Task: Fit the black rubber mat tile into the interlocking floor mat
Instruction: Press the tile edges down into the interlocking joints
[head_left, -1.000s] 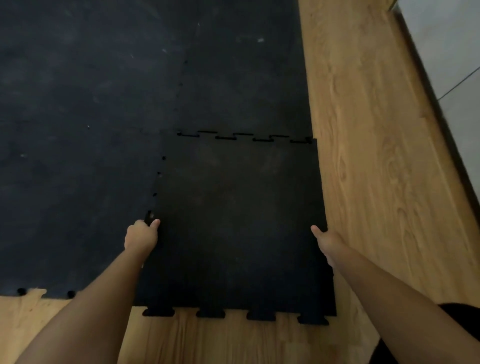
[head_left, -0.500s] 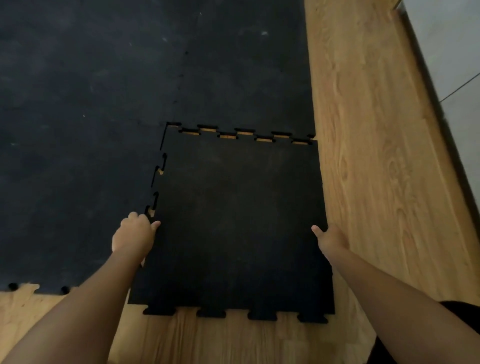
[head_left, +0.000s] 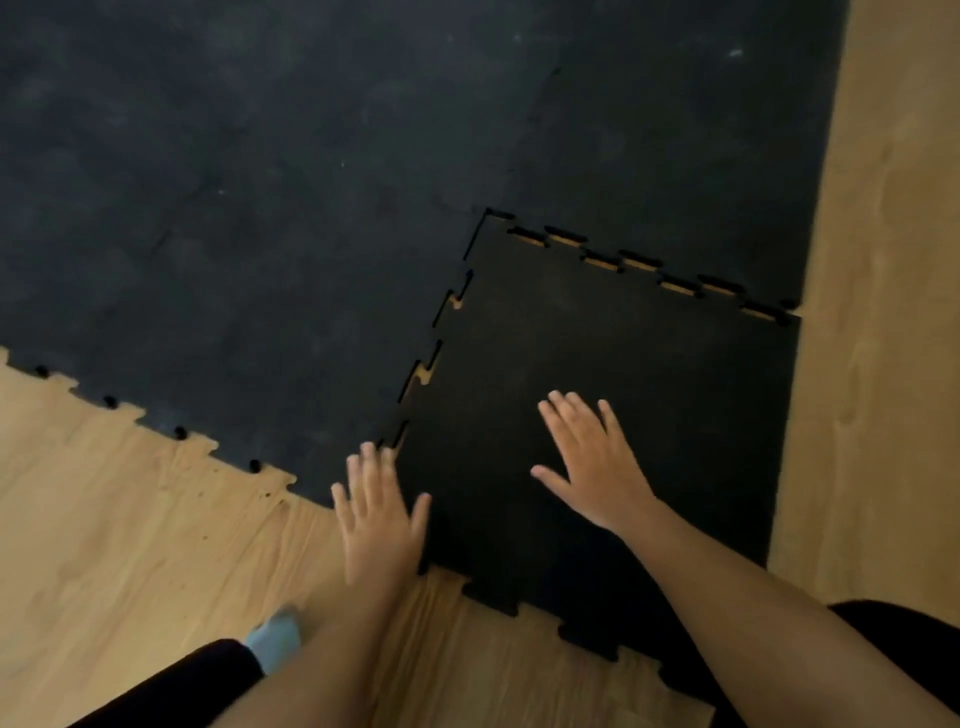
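Observation:
The black rubber tile (head_left: 623, 374) lies in the corner notch of the large black interlocking floor mat (head_left: 260, 208). Narrow gaps showing wood run along the tile's far edge and its left edge, where the teeth sit slightly apart from the mat. My left hand (head_left: 376, 514) is flat with fingers spread at the tile's near-left corner, partly on the wooden floor. My right hand (head_left: 587, 457) is flat with fingers spread on the tile's surface. Neither hand holds anything.
Light wooden floor (head_left: 130, 545) lies to the near left and along the right (head_left: 883, 312) of the mat. A leg in dark fabric with a light blue sock (head_left: 275, 642) is at the bottom left. The tile's near edge shows free teeth.
Both hands have let go of the tile's side edges and now lie flat, the right one on top of it. The view has swung left and tilted. The gaps at the seams remain.

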